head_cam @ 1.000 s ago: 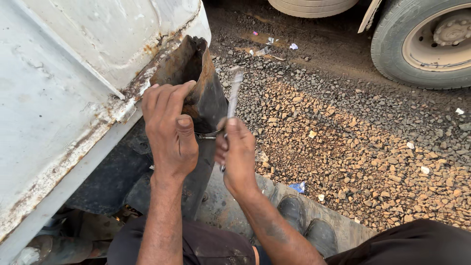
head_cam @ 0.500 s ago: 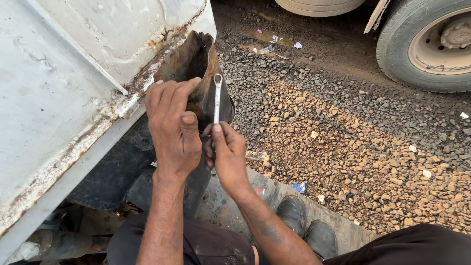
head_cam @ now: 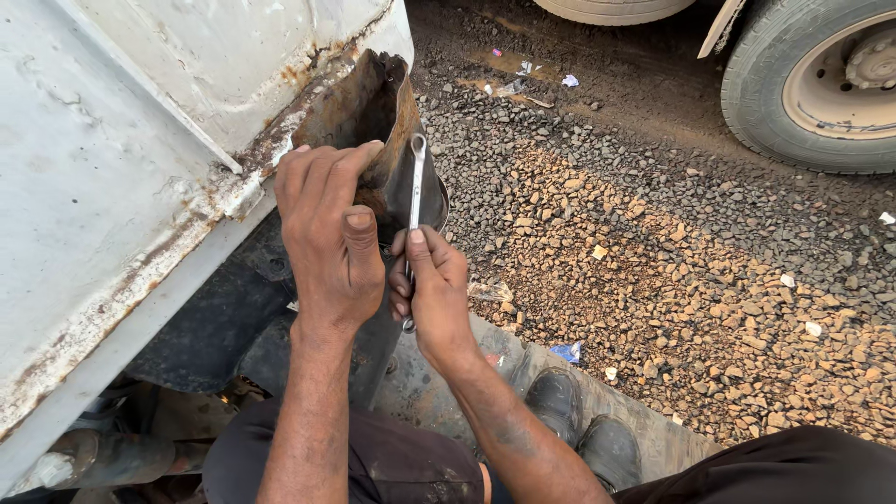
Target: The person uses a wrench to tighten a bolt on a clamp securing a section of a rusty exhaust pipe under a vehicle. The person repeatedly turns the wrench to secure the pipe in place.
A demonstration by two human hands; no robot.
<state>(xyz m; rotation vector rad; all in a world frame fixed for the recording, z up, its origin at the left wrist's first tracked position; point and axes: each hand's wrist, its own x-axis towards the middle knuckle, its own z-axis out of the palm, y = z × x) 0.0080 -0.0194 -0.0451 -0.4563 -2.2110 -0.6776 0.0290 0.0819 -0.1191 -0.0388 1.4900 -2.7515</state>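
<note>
Outside, we stand on gravel (head_cam: 653, 280) beside a rusty white body panel (head_cam: 121, 168); the fastener is hidden behind our hands; our left hand (head_cam: 327, 243) rests on the torn metal edge (head_cam: 397, 121), our right hand (head_cam: 434, 294) is clamped around an upright wrench (head_cam: 415, 187); a truck tyre (head_cam: 812, 84) stands well apart

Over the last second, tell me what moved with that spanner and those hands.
The right hand swung the spanner from leaning right to nearly upright, its ring end up against the rusty bracket, keeping its grip throughout. The left hand stayed pressed on the bracket below the white panel. Gravel and tyre unchanged.
</note>
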